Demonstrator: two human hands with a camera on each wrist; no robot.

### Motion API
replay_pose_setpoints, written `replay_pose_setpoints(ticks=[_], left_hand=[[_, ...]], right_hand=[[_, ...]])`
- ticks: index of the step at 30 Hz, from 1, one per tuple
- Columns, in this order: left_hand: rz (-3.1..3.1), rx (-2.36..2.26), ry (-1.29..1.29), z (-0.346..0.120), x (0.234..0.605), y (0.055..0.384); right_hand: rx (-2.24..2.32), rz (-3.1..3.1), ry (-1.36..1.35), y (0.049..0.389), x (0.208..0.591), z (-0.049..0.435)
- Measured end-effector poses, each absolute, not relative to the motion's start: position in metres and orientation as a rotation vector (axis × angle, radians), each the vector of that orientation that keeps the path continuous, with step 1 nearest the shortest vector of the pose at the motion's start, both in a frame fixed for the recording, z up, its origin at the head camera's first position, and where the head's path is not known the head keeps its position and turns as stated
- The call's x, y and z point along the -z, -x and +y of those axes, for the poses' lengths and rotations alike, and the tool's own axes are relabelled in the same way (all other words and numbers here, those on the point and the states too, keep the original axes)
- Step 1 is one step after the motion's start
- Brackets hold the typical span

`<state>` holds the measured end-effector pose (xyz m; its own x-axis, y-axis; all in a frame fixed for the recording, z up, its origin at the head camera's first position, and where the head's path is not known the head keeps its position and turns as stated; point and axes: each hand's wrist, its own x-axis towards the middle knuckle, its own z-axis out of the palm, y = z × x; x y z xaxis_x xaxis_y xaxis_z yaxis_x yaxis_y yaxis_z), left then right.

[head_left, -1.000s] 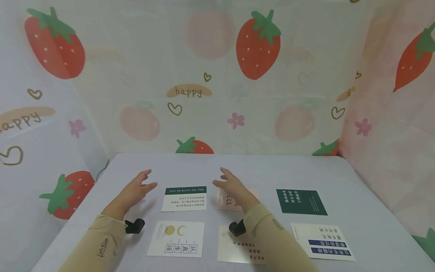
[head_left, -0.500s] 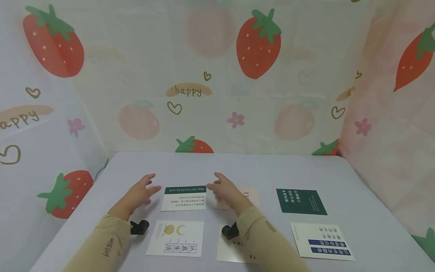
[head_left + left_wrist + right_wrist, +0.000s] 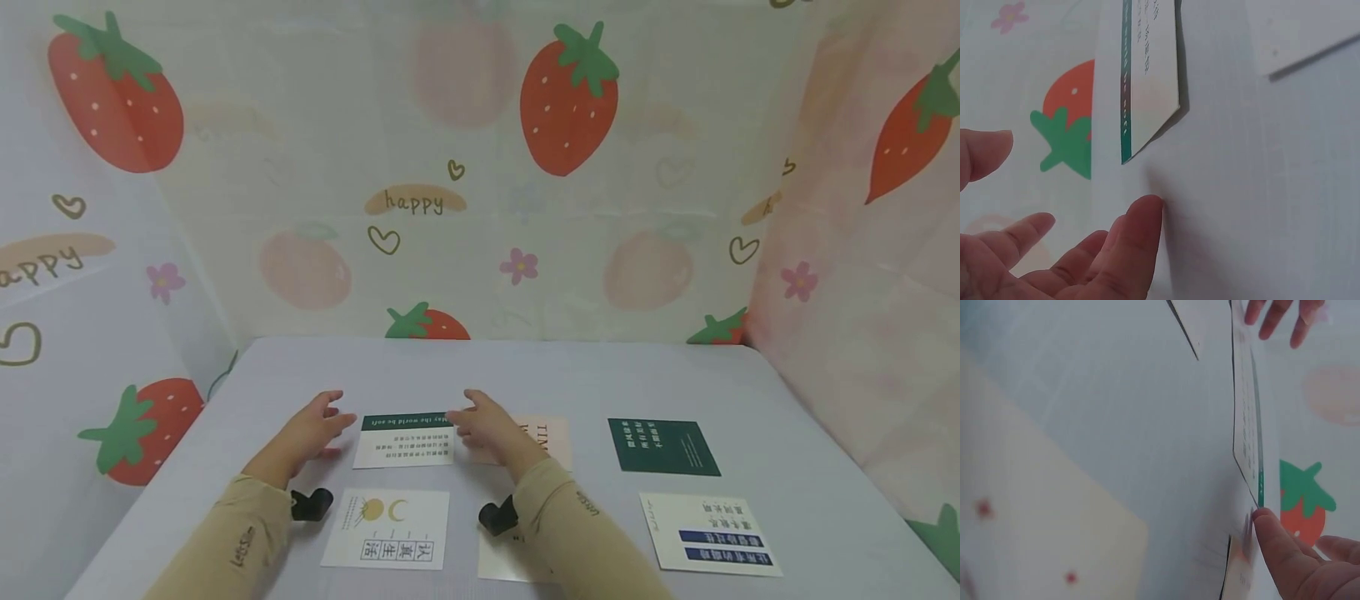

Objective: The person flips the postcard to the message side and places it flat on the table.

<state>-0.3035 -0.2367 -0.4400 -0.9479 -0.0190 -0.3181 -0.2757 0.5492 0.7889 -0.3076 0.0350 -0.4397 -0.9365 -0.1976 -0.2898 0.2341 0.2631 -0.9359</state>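
A white card with a green band (image 3: 405, 450) lies flat on the table between my two hands. My left hand (image 3: 309, 429) hovers off its left edge, fingers spread and holding nothing. In the left wrist view the tip of a finger (image 3: 1144, 215) points at the near corner of that card (image 3: 1154, 81). My right hand (image 3: 491, 429) reaches over a pale pink card (image 3: 553, 442) and partly covers it. Its fingers extend towards the banded card's right end. In the right wrist view a fingertip (image 3: 1265, 515) is right at the corner of the banded card (image 3: 1246, 425).
Nearer me lie a sun-and-moon card (image 3: 386, 529) and a cream card (image 3: 506, 560), partly hidden by the right sleeve. To the right are a dark green card (image 3: 663, 447) and a blue-striped card (image 3: 708, 537). A strawberry-print curtain (image 3: 480, 208) stands behind the white table (image 3: 585, 379).
My right hand has moved left and slightly nearer me, reaching the banded card's right end and uncovering more of the pink card. The left hand has shifted right, closer to the card's left edge.
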Motion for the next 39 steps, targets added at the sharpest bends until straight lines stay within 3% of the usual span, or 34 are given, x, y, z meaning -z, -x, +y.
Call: replay_pose_setpoints(ticks=[39], left_hand=[[2.423, -1.517, 0.269, -0.225, 0.446, 0.305]], right_hand=[[1.759, 2.083, -0.096, 0.302, 0.44, 0.029]])
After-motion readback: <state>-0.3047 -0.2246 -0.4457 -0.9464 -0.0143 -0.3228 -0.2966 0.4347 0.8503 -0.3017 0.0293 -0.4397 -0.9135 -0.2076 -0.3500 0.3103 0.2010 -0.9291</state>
